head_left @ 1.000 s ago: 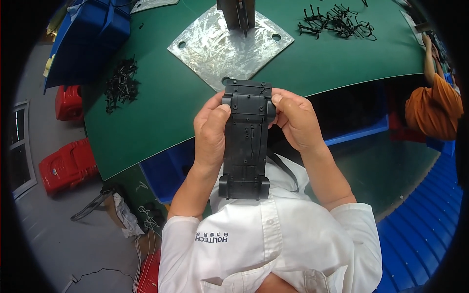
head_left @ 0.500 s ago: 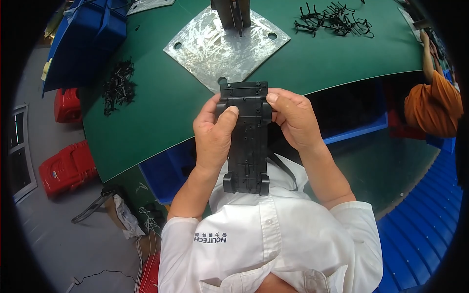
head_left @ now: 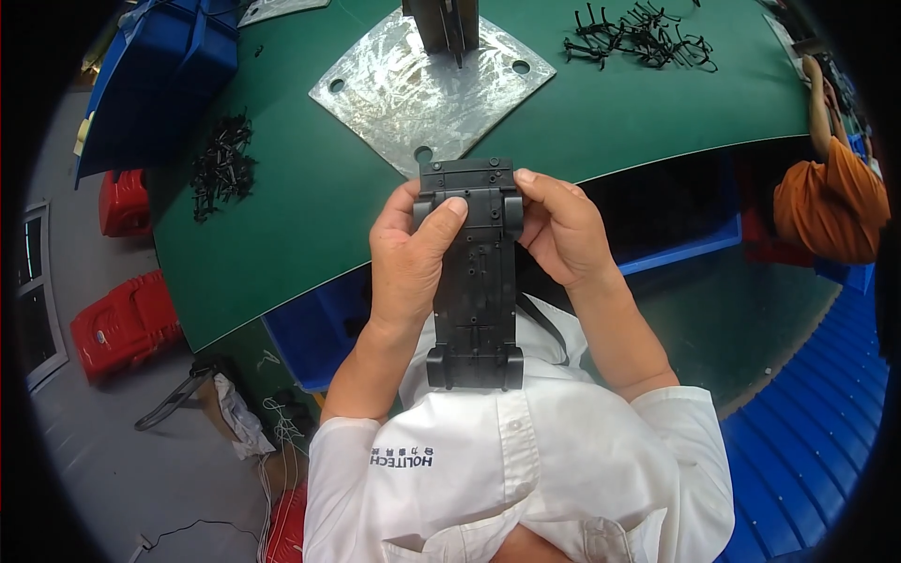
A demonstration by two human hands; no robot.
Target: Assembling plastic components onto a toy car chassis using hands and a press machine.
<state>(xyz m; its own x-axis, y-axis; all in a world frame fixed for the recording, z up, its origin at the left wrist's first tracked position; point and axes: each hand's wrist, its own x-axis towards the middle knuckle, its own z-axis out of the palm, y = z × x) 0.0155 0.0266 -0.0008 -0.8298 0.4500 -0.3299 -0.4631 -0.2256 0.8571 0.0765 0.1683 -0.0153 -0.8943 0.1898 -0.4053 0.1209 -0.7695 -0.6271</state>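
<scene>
Upright in front of my chest is a long black moulded plastic part (head_left: 477,281), shaped like a toy-car chassis. It has rounded arches at both ends and small holes and posts along its face. My left hand (head_left: 408,249) is closed round its left edge near the far end, with the thumb pressed flat on the face. At the upper right edge my right hand (head_left: 571,230) pinches the part, its thumb beside the far corner. The fingers behind the part are mostly hidden.
Beyond my hands, a metal plate (head_left: 404,103) with corner holes carries a dark upright post (head_left: 449,23) on the green table (head_left: 282,216). Small black parts lie in piles (head_left: 223,169) left and right. A blue bin (head_left: 160,84) stands far left; a person in an orange sleeve (head_left: 831,206) is at right.
The near end of the black part has come slightly closer to my chest, so more of its length shows. My left thumb has slid a little inward across the face.
</scene>
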